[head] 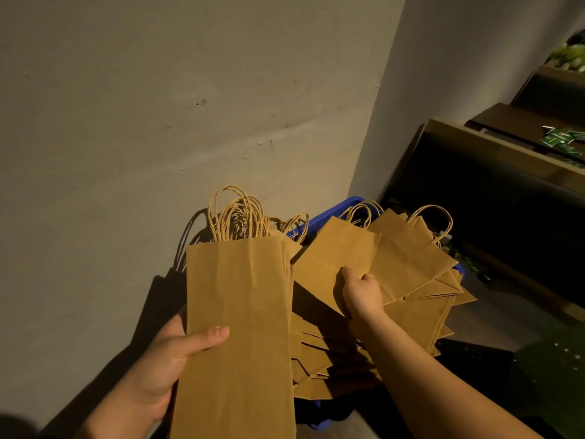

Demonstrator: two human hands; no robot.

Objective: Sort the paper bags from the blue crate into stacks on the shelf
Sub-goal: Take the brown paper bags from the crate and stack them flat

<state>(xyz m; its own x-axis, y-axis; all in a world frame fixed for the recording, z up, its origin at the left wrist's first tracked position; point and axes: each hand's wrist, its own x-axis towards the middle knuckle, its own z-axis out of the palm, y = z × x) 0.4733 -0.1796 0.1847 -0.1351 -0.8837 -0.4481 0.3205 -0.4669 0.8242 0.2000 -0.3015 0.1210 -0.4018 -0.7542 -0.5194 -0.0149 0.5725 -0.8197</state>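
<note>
The left hand is at about 7 o'clock in the head view, its grip closed around a bundle of tall narrow paper bags: the thumb lies across the front face and the fingers are hidden behind. The bundle stands nearly upright, its twisted paper handles fanning out at the top toward 12 o'clock, in front of a plain wall.

The right hand is at about 4 o'clock, its grip on the lower edge of a shorter, wider paper bag that lies tilted on top of a loose heap. The thumb sits on the upper face while the fingers curl under the edge. Just beside it toward 3 o'clock lies another wide bag with its handle pointing toward 1 o'clock, partly overlapping the first.

Below both hands is the heap of paper bags, lying flat at mixed angles and covering most of the blue crate. Only its far rim at 12 o'clock, a corner at 3 o'clock and a bit of its near edge at 6 o'clock show.

At 2 o'clock stands a dark wooden shelf; small green items lie on an upper level. The lower level is too dark to make out
</note>
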